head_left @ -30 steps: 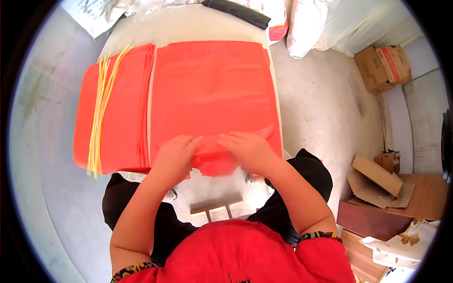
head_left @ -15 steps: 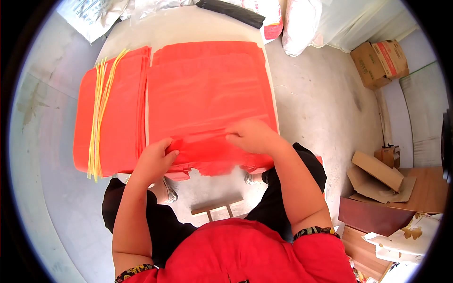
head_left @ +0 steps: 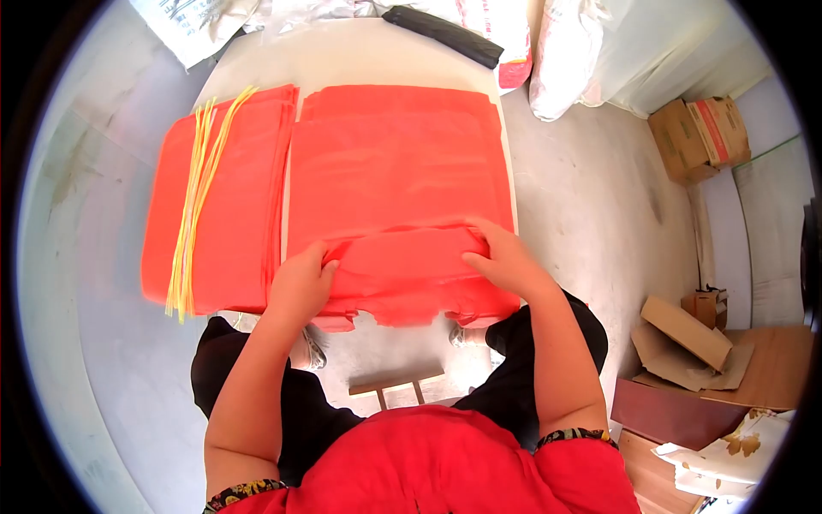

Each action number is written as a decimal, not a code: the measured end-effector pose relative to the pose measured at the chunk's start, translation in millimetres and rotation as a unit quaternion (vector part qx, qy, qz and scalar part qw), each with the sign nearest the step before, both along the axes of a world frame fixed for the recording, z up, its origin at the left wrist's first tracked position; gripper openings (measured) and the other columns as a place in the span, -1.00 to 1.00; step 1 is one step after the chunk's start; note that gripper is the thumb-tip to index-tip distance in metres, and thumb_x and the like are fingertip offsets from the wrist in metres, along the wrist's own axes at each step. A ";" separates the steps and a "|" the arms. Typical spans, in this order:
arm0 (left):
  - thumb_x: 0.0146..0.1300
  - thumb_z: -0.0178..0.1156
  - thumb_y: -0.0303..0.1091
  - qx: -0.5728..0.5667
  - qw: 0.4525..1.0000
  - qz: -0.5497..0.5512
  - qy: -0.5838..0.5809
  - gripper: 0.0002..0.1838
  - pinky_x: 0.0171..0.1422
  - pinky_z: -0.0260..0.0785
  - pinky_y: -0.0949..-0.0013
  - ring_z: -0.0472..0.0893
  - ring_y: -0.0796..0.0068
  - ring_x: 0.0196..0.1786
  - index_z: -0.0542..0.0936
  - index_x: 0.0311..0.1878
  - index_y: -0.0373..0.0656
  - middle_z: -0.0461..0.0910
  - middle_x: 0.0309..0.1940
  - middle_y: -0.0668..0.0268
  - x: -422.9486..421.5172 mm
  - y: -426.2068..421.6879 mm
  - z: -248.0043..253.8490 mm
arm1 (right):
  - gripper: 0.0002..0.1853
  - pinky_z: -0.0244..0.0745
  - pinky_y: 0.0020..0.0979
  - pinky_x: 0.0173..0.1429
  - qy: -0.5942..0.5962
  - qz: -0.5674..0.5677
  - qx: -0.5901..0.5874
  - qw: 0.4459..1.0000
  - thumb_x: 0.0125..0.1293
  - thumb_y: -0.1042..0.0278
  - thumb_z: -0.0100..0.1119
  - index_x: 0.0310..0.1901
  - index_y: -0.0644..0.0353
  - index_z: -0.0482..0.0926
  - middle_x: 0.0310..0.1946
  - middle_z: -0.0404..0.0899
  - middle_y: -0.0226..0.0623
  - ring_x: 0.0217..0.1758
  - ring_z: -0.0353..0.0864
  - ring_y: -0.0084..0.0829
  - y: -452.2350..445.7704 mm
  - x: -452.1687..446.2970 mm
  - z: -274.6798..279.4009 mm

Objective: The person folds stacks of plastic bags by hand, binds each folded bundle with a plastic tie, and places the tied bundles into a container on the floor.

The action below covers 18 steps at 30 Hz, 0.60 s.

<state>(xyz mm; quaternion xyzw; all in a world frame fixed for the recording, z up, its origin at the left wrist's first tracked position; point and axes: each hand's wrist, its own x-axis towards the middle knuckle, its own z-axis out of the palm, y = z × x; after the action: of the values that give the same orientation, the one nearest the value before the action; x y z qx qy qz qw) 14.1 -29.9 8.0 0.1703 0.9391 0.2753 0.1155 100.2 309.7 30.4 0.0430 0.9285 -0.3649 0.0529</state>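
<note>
A stack of thin red plastic bags [head_left: 398,163] lies flat on the table, its near edge folded over and ragged where it hangs past the table's end. My left hand [head_left: 301,278] grips the left end of that fold, fingers bent round it and thumb on top. At the fold's right end, my right hand [head_left: 509,257] holds the plastic between thumb and curled fingers, with some fingertips hidden. To the left is a second red stack [head_left: 244,188], with a bundle of yellow ties [head_left: 195,201] lying lengthwise across it.
The pale table [head_left: 342,53] carries a black roll [head_left: 443,36] at its far end, near white sacks [head_left: 565,56]. Cardboard boxes [head_left: 698,137] stand on the floor at right. A brown cabinet [head_left: 685,407] with opened cardboard is at lower right. A wooden stool [head_left: 398,383] shows between the legs.
My right hand has moved right along the fold, its thumb and fingers now farther apart. The near flap lies smoother and wider between my hands. The whole view has shifted slightly.
</note>
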 end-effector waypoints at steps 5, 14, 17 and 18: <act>0.42 0.28 -0.21 -0.041 0.999 0.001 -0.003 -0.68 -0.02 0.50 -0.08 0.68 -0.19 -0.08 0.57 0.05 -0.25 0.70 -0.21 -0.11 -1.0 -1.3 8.9 | -0.50 0.57 -0.16 0.14 -0.115 -0.042 0.036 0.992 0.44 0.30 0.30 0.33 0.14 0.41 -0.03 0.70 -0.09 0.07 0.70 -0.09 14.3 6.9 0.1; 0.40 0.30 -0.24 0.007 0.992 -0.009 -0.126 -0.70 -0.04 0.51 0.08 0.68 -0.05 -0.16 0.59 -0.04 -0.31 0.67 -0.27 -0.03 -4.9 -23.2 18.9 | -0.75 0.54 -0.21 0.02 -0.096 -0.014 -0.023 0.995 0.49 0.37 0.21 0.10 0.13 0.41 -0.18 0.69 -0.11 -0.12 0.67 -0.14 20.9 16.2 -10.1; 0.41 0.30 -0.24 -0.021 0.997 -0.015 -0.073 -0.70 -0.05 0.50 0.08 0.68 -0.06 -0.17 0.57 -0.05 -0.32 0.67 -0.27 -0.03 -1.9 -17.1 18.3 | -0.83 0.54 -0.20 0.02 -0.103 -0.018 0.005 0.995 0.50 0.39 0.17 0.03 0.14 0.44 -0.15 0.68 -0.09 -0.11 0.65 -0.10 17.0 16.0 -8.3; 0.42 0.30 -0.24 -0.034 0.998 -0.017 -0.053 -0.70 -0.05 0.50 0.06 0.68 -0.09 -0.16 0.57 -0.04 -0.32 0.68 -0.27 -0.04 -1.3 -15.9 18.0 | -0.86 0.54 -0.20 0.02 -0.105 -0.016 0.020 0.994 0.50 0.40 0.16 0.00 0.15 0.45 -0.14 0.68 -0.09 -0.09 0.65 -0.08 15.1 15.7 -7.6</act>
<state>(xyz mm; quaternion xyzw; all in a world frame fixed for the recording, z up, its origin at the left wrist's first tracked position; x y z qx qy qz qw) 12.9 -45.8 26.0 0.1676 0.9374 0.2495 0.1760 116.0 324.8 22.8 0.0967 0.9244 -0.3402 0.1430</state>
